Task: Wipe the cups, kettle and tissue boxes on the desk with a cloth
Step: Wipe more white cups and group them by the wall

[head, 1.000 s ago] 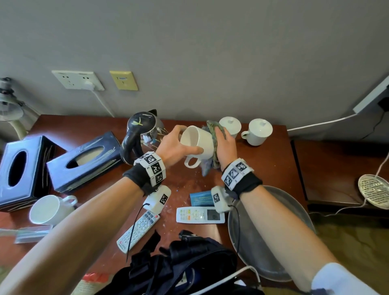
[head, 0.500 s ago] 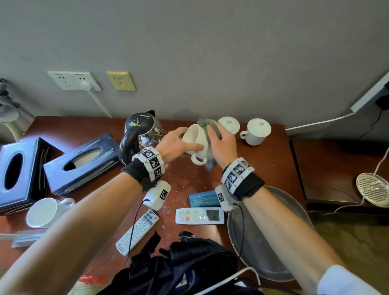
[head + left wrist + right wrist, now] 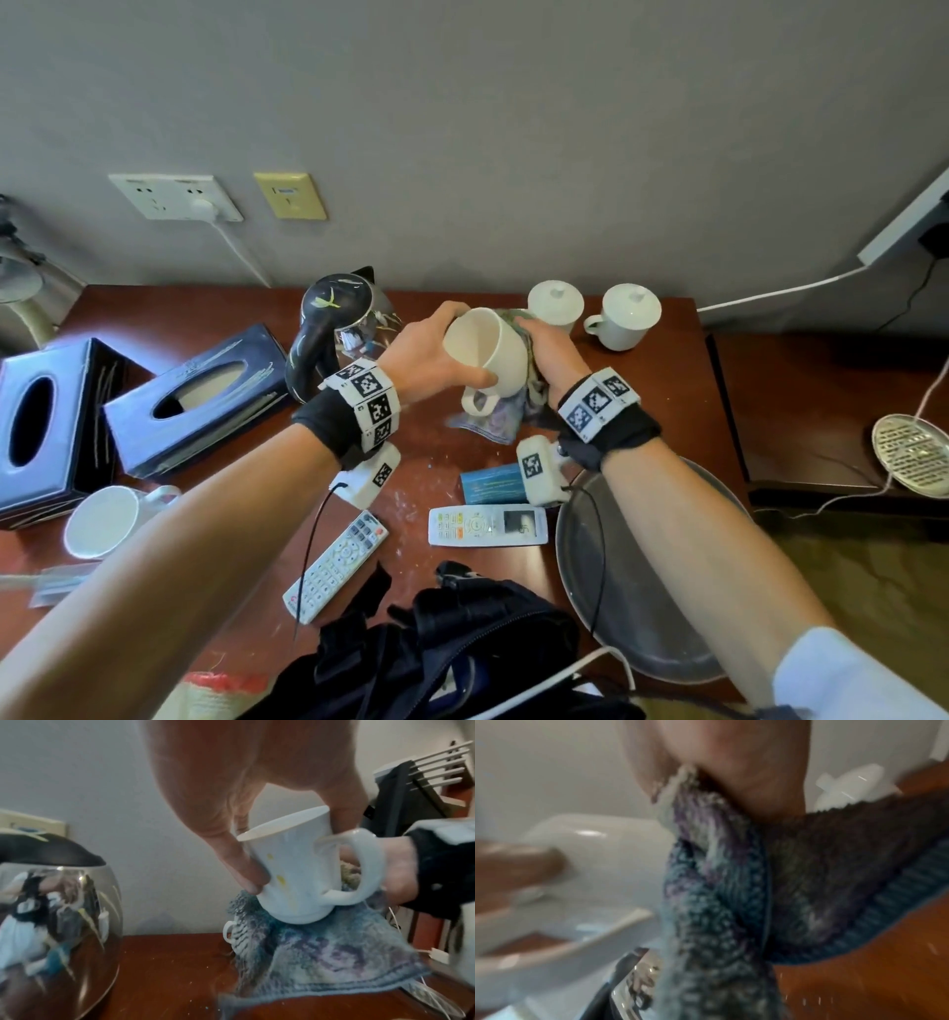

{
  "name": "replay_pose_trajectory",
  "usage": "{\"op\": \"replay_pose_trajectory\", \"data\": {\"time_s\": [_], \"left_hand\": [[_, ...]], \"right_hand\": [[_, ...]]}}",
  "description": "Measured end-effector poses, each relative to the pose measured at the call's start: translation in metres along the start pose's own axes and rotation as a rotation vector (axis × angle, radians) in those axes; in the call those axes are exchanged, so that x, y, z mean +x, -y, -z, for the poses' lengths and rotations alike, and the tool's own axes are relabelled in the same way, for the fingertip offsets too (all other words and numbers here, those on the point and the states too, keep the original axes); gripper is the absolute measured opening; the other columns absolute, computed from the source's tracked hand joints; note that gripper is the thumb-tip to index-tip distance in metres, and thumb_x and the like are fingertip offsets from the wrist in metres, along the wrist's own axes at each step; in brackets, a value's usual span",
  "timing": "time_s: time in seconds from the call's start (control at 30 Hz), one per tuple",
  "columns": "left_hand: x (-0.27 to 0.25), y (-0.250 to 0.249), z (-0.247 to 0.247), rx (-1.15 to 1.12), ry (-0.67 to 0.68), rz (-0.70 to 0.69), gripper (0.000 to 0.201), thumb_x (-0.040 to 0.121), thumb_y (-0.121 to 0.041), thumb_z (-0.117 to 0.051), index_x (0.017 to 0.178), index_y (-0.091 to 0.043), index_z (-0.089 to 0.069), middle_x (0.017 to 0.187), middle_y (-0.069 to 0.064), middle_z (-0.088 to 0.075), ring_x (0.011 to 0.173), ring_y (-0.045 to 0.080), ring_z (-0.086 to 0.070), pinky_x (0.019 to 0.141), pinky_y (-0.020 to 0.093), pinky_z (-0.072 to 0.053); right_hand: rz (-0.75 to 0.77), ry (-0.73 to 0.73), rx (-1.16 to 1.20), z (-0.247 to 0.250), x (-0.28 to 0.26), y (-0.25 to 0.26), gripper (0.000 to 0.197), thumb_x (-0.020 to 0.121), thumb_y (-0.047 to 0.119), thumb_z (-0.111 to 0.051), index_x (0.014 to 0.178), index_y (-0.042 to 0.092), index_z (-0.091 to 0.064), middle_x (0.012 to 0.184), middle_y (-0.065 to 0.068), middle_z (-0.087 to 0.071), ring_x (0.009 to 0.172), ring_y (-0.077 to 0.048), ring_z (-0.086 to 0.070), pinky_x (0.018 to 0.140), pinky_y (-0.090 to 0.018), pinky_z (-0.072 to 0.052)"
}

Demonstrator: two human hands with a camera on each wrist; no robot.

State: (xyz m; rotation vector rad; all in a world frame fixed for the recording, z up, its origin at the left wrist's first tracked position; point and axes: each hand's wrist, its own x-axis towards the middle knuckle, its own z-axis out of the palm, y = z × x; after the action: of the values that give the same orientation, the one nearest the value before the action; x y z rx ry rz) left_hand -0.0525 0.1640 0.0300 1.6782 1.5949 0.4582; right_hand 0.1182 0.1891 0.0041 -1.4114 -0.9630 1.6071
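Note:
My left hand (image 3: 436, 354) (image 3: 246, 850) grips a white cup (image 3: 488, 347) (image 3: 290, 874) tipped on its side above the desk, handle down. My right hand (image 3: 552, 354) holds a blue-grey cloth (image 3: 506, 411) (image 3: 321, 949) (image 3: 721, 902) pressed against the cup's base and far side. The steel kettle (image 3: 339, 329) (image 3: 54, 923) stands just left of my left hand. Two dark tissue boxes (image 3: 200, 395) (image 3: 41, 416) lie at the left. Two lidded white cups (image 3: 557, 303) (image 3: 629, 316) stand by the wall. Another white cup (image 3: 105, 519) lies at the front left.
Two remote controls (image 3: 336, 562) (image 3: 488, 525) and a blue card (image 3: 490, 483) lie on the desk (image 3: 662, 390) in front of my hands. A round metal tray (image 3: 642, 591) sits at the front right. A black bag (image 3: 436, 652) fills the near edge. A cord runs from the wall socket (image 3: 174, 198).
Both hands and the cup have shifted slightly towards the wall. The cloth has slid round the cup's base while the cup stays held on its side.

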Motion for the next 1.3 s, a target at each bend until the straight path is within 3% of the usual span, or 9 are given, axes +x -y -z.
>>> {"op": "replay_pose_trajectory", "data": {"time_s": [0.1, 0.23, 0.37, 0.53, 0.7, 0.87, 1.0, 1.13, 1.3], "left_hand": [[0.002, 0.002, 0.001, -0.09, -0.006, 0.074, 0.091, 0.061, -0.044, -0.088, 0.138, -0.026, -0.044, 0.112, 0.0, -0.063, 0.103, 0.02, -0.061, 0.091, 0.034, -0.051], [0.003, 0.001, -0.001, -0.28, -0.032, 0.112, 0.085, 0.054, -0.042, -0.086, 0.128, -0.025, -0.048, 0.102, 0.002, -0.067, 0.096, 0.02, -0.068, 0.085, 0.04, -0.06], [0.001, 0.004, -0.004, -0.21, -0.042, 0.067, 0.083, 0.062, -0.037, -0.09, 0.131, -0.03, -0.044, 0.108, 0.001, -0.066, 0.1, 0.019, -0.065, 0.089, 0.036, -0.055], [-0.006, 0.0, -0.002, -0.102, 0.02, -0.046, 0.086, 0.074, -0.026, -0.085, 0.146, -0.027, -0.038, 0.121, 0.002, -0.062, 0.112, 0.023, -0.059, 0.099, 0.034, -0.047], [0.002, 0.006, 0.004, 0.019, 0.142, 0.063, 0.099, 0.079, -0.043, -0.078, 0.156, -0.037, -0.017, 0.134, 0.003, -0.058, 0.109, 0.022, -0.06, 0.089, 0.029, -0.048], [0.009, 0.003, 0.001, -0.226, 0.117, 0.14, 0.089, 0.085, -0.042, -0.074, 0.156, -0.031, -0.022, 0.132, 0.003, -0.059, 0.095, 0.021, -0.068, 0.059, 0.026, -0.056], [0.011, 0.009, -0.002, -0.355, 0.095, 0.165, 0.083, 0.085, -0.031, -0.076, 0.154, -0.02, -0.031, 0.125, 0.005, -0.065, 0.097, 0.02, -0.069, 0.063, 0.028, -0.058], [0.008, 0.009, 0.0, -0.368, 0.074, 0.089, 0.075, 0.079, -0.04, -0.078, 0.143, -0.019, -0.047, 0.115, 0.006, -0.071, 0.093, 0.019, -0.072, 0.068, 0.038, -0.062], [0.0, 0.001, 0.0, -0.042, -0.039, -0.038, 0.091, 0.07, -0.052, -0.08, 0.148, -0.034, -0.037, 0.125, 0.004, -0.062, 0.111, 0.025, -0.06, 0.098, 0.043, -0.049]], "right_hand": [[0.26, -0.073, -0.28, -0.004, -0.008, 0.0, 0.026, 0.101, 0.03, -0.047, 0.117, 0.024, -0.068, 0.111, 0.008, -0.068, 0.106, -0.011, -0.061, 0.092, -0.028, -0.047], [0.66, -0.037, -0.428, -0.013, -0.018, -0.006, 0.032, 0.099, 0.034, -0.05, 0.128, 0.028, -0.062, 0.131, 0.01, -0.062, 0.124, -0.008, -0.054, 0.107, -0.032, -0.043], [0.385, -0.074, -0.27, -0.004, -0.013, 0.001, 0.022, 0.102, 0.035, -0.046, 0.116, 0.032, -0.062, 0.107, 0.003, -0.068, 0.099, -0.02, -0.066, 0.082, -0.038, -0.056], [0.022, -0.062, 0.016, 0.004, 0.008, -0.004, 0.027, 0.097, 0.03, -0.055, 0.114, 0.021, -0.073, 0.114, 0.002, -0.072, 0.111, -0.02, -0.064, 0.102, -0.041, -0.049], [0.087, -0.203, -0.14, 0.002, 0.014, -0.019, 0.032, 0.088, 0.042, -0.056, 0.107, 0.022, -0.072, 0.107, 0.003, -0.071, 0.105, -0.021, -0.064, 0.101, -0.047, -0.049], [0.194, -0.267, -0.278, -0.007, -0.006, -0.018, 0.019, 0.101, 0.032, -0.05, 0.107, 0.021, -0.064, 0.09, 0.009, -0.059, 0.101, -0.019, -0.059, 0.089, -0.032, -0.046], [0.581, -0.215, -0.468, -0.008, -0.019, -0.027, 0.03, 0.099, 0.029, -0.053, 0.126, 0.019, -0.065, 0.124, 0.0, -0.066, 0.118, -0.015, -0.058, 0.104, -0.03, -0.044], [0.9, -0.149, -0.64, -0.001, -0.022, -0.023, 0.033, 0.098, 0.022, -0.052, 0.128, 0.012, -0.064, 0.128, -0.007, -0.065, 0.121, -0.021, -0.057, 0.106, -0.032, -0.041], [0.42, -0.165, -0.25, 0.0, -0.01, -0.006, 0.022, 0.102, 0.028, -0.047, 0.112, 0.024, -0.066, 0.101, 0.008, -0.069, 0.085, -0.01, -0.066, 0.076, -0.029, -0.055]]}}
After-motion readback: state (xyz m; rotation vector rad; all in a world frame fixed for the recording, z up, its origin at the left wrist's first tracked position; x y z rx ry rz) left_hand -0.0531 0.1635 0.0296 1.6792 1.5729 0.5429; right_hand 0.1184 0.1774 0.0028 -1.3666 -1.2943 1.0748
